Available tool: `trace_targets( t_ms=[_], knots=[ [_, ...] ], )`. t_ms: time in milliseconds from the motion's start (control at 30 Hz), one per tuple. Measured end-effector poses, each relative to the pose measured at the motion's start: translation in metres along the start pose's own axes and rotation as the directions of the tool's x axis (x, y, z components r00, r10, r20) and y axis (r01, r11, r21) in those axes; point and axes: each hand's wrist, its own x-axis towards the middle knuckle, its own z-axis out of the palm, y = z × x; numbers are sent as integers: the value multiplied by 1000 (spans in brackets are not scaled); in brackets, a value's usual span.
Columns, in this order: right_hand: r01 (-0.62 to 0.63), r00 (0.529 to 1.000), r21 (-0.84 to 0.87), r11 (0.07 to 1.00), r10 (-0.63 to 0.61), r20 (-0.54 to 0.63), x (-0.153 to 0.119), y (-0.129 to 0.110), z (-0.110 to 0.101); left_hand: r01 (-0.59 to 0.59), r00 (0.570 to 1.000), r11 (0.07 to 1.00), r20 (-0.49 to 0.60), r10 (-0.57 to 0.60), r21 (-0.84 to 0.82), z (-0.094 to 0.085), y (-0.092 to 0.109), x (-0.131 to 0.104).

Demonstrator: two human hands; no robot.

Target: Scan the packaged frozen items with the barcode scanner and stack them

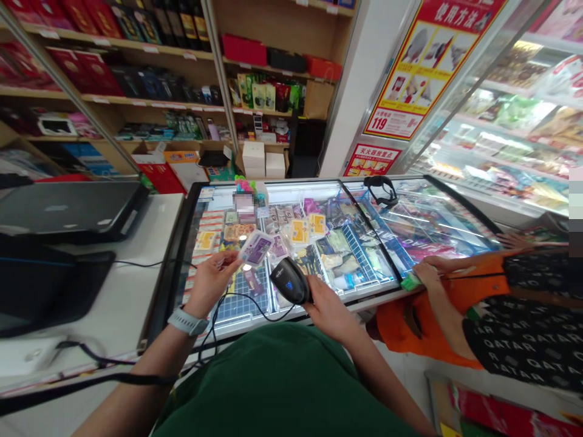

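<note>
My left hand point(214, 280), with a watch on its wrist, pinches the edge of a small purple-and-white flat package point(255, 247) above the glass top of a chest freezer point(241, 311). My right hand point(328, 308) is wrapped around a black barcode scanner point(289, 281), whose head is close beside the package. From the scanner a black cable loops down to the left. Another purple package point(279, 247) lies just behind. Two yellow packages, a nearer one point(299, 232) and a farther one point(317, 225), lie on the glass to the right of it.
To the left stands a white counter point(157, 243) with a black machine point(73, 209). At the right, a person in an orange garment point(423, 328) holds something green point(410, 281). A black strap-like object point(381, 190) sits on the freezer's far edge. Stocked shelves point(136, 100) line the back.
</note>
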Motion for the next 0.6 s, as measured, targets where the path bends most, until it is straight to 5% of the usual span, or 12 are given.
trace_targets(
  t_ms=[267,600],
  knots=[
    [12,999,61,998,-10,-41,1,0,3,127,992,988,11,-127,-90,-13,-18,12],
    [-9,998,98,995,15,-53,0,2,5,473,858,881,-215,-467,-28,-87,-68,101]
  ],
)
